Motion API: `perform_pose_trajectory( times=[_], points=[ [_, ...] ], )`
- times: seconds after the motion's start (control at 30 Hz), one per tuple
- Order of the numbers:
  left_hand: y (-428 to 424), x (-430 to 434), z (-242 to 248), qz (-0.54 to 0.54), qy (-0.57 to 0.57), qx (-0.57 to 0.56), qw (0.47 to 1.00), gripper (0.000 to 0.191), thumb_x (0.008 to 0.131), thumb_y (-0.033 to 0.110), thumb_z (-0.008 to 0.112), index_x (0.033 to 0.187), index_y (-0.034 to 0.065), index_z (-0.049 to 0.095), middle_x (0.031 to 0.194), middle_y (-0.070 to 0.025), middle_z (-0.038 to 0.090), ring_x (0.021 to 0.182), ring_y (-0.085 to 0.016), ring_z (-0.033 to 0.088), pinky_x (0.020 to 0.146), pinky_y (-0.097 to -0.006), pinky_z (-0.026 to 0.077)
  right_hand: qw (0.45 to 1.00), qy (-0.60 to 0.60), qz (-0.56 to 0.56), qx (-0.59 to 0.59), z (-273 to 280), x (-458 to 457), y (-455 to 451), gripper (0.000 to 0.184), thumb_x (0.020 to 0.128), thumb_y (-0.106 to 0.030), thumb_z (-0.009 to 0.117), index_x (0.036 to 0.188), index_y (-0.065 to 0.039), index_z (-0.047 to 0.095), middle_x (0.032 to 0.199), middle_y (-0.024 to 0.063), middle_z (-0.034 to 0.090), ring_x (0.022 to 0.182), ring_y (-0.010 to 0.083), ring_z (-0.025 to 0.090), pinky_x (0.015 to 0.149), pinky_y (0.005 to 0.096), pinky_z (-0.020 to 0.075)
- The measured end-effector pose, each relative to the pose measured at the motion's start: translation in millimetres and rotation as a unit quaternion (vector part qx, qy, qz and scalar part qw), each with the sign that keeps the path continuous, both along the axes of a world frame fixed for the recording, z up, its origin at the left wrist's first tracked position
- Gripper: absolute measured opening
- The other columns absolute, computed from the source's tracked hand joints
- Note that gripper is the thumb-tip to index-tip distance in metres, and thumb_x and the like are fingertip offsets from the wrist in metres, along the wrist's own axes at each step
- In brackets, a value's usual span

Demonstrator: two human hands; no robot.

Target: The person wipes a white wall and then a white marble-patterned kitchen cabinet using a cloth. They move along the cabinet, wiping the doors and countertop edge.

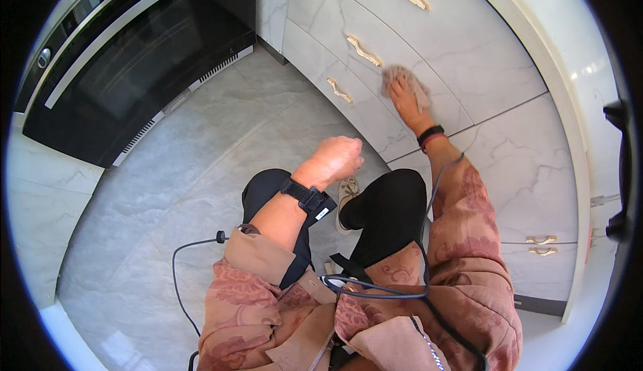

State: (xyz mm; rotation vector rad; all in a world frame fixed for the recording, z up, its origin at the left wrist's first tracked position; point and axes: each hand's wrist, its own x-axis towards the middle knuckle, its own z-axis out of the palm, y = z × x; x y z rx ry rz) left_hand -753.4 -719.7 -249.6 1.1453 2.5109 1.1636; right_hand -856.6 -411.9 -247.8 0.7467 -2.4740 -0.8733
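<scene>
A greyish-pink cloth (419, 89) is pressed flat against the marble-patterned front of the middle drawer (442, 95). My right hand (407, 102) holds it there with the fingers spread over it, just beside the gold handle (364, 50) of that drawer. In front of my knees, my left hand (334, 157) hangs in the air, curled into a loose fist. Its palm faces away from view, and nothing shows in it. Below and left of the cloth is the bottom drawer's gold handle (340, 90).
A black glass oven (166, 54) with a long metal handle (115, 44) stands at the upper left. Grey tiles (201, 135) cover the floor. A dark cable (429, 250) runs along my right arm and across my lap. Cabinet doors (522, 180) continue to the right.
</scene>
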Motion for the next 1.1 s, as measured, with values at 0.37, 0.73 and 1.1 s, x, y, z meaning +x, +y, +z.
perform_pose_trajectory(
  times=[0.37,0.73,1.1],
  points=[
    [-8,1,11,0.007,-0.016,-0.054,0.998,0.024,0.085,0.023,0.065,0.088,0.0000,0.060,0.083,-0.0228,0.066,0.084,-0.043,0.064,0.074,-0.0511,0.051,0.991,-0.026,-0.020,0.130,-86,-63,-27,0.047,0.091,-0.016,0.051,0.136,-0.003,0.055,0.138,0.0109,0.052,0.133,0.0277,0.047,0.112,0.0408,0.0379],
    [-5,2,10,-0.021,-0.051,-0.098,0.994,0.026,0.086,0.024,0.064,0.090,0.0000,0.057,0.084,-0.0220,0.064,0.083,-0.043,0.063,0.072,-0.0505,0.052,0.859,-0.251,-0.115,-0.432,-122,-137,-86,0.030,0.102,-0.021,0.045,0.125,-0.009,0.060,0.123,0.0117,0.063,0.110,0.0303,0.061,0.095,0.0392,0.0485],
    [0,0,8,-0.040,-0.055,-0.128,0.989,0.027,0.088,0.026,0.065,0.093,0.0000,0.060,0.082,-0.0231,0.065,0.084,-0.043,0.063,0.072,-0.0511,0.051,0.980,-0.184,-0.051,-0.063,-132,-17,1,0.041,0.091,-0.017,0.055,0.131,-0.011,0.057,0.126,0.0085,0.059,0.120,0.0287,0.053,0.099,0.0406,0.0453]
  ],
)
